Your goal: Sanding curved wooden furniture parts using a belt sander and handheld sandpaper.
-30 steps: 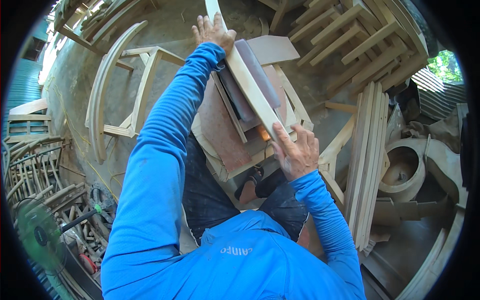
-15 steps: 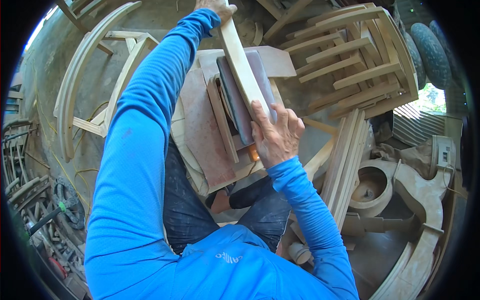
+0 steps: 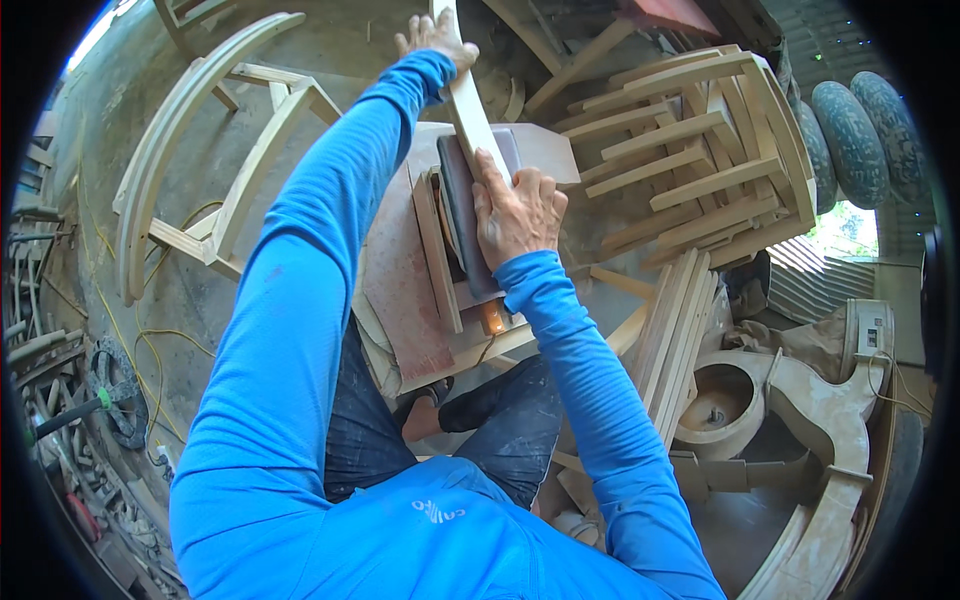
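A long, slightly curved pale wooden slat (image 3: 472, 115) slants away from me over a flat grey sanding surface (image 3: 465, 215), which looks like the belt of an upturned sander. My left hand (image 3: 438, 45) grips the slat toward its far part, fingertips spread on the left side. Its near end is under my right hand (image 3: 522, 215), with the index finger stretched along the wood and the other fingers curled. Beside the grey surface, an upright wooden board (image 3: 436, 250) stands on a dusty reddish worktop (image 3: 422, 340). An orange part (image 3: 493, 318) shows below the sanding surface.
Stacked wooden frames (image 3: 700, 150) stand at the far right, with long planks (image 3: 668, 350) nearer. A pale dusty machine housing (image 3: 815, 400) is at the right. On the left are a curved wooden frame (image 3: 250, 180), a yellow cord (image 3: 140, 340) on the floor and piled offcuts (image 3: 75, 460).
The slat and both hands have moved away from me. My right hand has shifted up and left over the grey surface; my left hand's fingers have spread. The view has tilted slightly.
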`<state>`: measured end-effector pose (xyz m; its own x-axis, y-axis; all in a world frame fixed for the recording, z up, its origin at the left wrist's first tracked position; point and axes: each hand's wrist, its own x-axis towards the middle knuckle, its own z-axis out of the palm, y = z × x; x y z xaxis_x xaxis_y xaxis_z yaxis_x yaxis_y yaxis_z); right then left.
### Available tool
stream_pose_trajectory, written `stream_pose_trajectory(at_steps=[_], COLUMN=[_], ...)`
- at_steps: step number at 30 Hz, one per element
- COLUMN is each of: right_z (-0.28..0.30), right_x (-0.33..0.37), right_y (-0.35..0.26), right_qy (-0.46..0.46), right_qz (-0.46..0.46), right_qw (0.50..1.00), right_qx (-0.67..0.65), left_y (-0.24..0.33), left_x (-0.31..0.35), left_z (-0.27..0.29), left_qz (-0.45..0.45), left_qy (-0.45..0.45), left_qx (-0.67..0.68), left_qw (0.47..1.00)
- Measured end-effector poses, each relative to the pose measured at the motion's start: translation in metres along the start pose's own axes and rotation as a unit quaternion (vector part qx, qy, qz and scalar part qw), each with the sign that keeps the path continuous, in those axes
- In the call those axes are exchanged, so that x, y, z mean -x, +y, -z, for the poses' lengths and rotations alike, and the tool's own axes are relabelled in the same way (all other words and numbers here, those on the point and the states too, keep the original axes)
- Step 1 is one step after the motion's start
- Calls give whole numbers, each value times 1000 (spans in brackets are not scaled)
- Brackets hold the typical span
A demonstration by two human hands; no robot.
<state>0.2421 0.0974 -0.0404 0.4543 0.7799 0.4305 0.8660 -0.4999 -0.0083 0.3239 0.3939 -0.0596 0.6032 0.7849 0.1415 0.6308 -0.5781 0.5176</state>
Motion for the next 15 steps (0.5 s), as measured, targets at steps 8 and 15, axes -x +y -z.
stream_pose_trajectory(at_steps=[8, 15], right_z=[57, 104], right_x=[110, 220], right_y=[22, 16], right_qy=[-31, -47], right_qz=[0, -40], right_qw=[998, 990], right_qx=[-56, -125], left_y=[38, 71], left_x=[123, 227], left_z=[11, 20], left_qz=[-20, -82], left_qy=[-43, -107], left_qx=[-62, -103], left_qw=[997, 986])
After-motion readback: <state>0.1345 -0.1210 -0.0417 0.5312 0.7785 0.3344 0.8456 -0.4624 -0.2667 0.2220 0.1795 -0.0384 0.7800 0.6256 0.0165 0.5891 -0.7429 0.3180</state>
